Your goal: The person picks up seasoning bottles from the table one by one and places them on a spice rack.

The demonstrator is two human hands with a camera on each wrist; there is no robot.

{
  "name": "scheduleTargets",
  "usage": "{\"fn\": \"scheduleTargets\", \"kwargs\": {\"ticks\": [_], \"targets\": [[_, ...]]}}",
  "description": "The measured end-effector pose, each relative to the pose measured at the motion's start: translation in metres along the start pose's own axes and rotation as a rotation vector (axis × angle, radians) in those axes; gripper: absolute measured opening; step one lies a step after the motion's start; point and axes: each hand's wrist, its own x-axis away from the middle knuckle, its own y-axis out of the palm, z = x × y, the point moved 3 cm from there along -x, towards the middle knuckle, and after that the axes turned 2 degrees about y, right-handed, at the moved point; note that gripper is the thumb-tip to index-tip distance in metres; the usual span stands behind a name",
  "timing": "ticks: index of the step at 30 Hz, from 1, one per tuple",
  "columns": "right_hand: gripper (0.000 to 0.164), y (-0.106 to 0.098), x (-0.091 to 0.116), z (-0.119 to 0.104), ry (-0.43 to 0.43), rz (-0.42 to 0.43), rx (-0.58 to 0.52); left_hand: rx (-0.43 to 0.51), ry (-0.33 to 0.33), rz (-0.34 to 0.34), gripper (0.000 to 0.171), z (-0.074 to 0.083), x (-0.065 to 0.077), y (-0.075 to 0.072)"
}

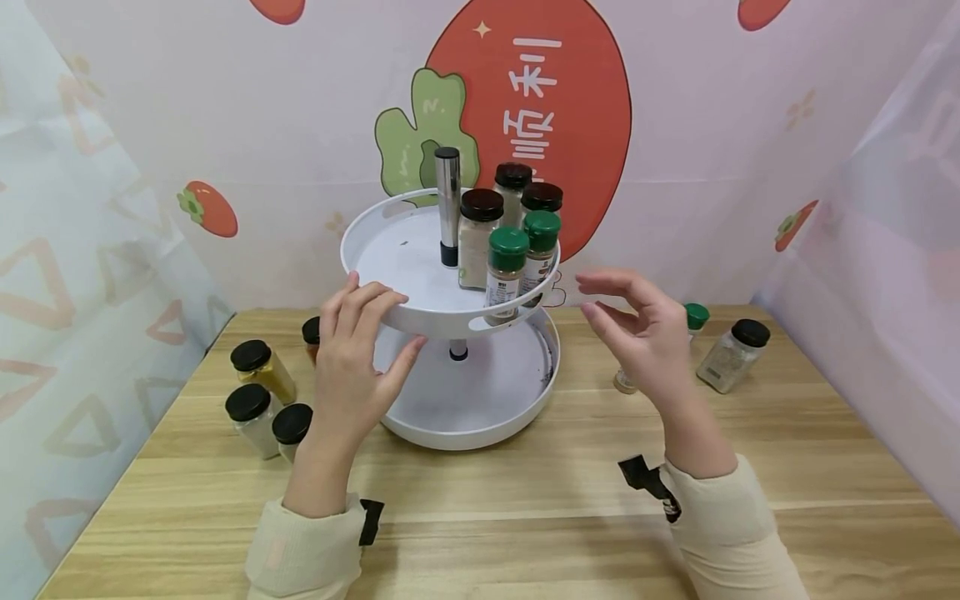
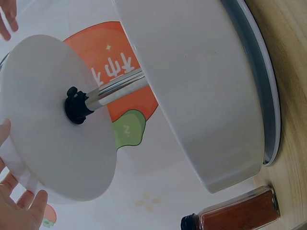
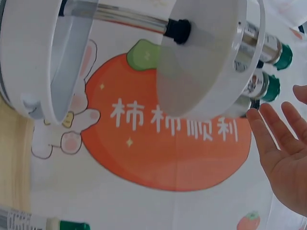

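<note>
A white two-tier turntable rack [image 1: 450, 437] stands on the table in the head view, with a metal post through its upper tray [image 1: 397, 250]. My left hand [image 1: 352, 358] holds the near left rim of that tray, fingers over the edge and thumb below it. To the right of the tray, my right hand [image 1: 637, 333] hovers with fingers loosely bent, holding nothing and apart from the rim. On the tray's right side stand several spice jars, among them a green-capped jar [image 1: 506, 279] and a black-capped jar [image 1: 481, 242]. The left wrist view shows the tray's underside [image 2: 53, 148].
At the left stand several black-capped jars, one with yellow powder [image 1: 266, 375] and one with red-brown powder [image 2: 240, 211]. Right of the rack, a black-capped jar [image 1: 731, 358] leans beside a green-capped jar [image 1: 696, 317], partly behind my hand. A printed cloth [image 1: 300, 100] hangs behind.
</note>
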Motion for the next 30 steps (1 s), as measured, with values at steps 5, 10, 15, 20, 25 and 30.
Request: {"fn": "scheduleTargets", "kwargs": {"ticks": [5, 10, 15, 20, 25, 30], "targets": [[0.027, -0.017, 0.002, 0.008, 0.048, 0.045, 0.045, 0.004, 0.002, 0.004, 0.046, 0.0, 0.0, 0.001], [0.027, -0.032, 0.005, 0.019, 0.088, 0.087, 0.089, 0.012, 0.0, 0.007, 0.046, 0.001, 0.001, 0.001], [0.027, -0.047, 0.008, 0.034, 0.146, 0.112, 0.149, 0.013, -0.001, 0.009, 0.046, 0.0, 0.002, 0.002], [0.032, -0.058, 0.011, 0.05, 0.247, 0.084, 0.251, 0.018, 0.0, 0.019, 0.047, 0.0, 0.002, 0.002], [0.041, -0.065, 0.012, 0.068, 0.365, 0.005, 0.268, 0.03, 0.004, 0.031, 0.047, 0.0, 0.001, 0.002], [0.051, -0.072, 0.017, 0.085, 0.469, -0.107, 0.295, 0.028, 0.013, 0.031, 0.046, 0.0, -0.001, 0.001]]}}
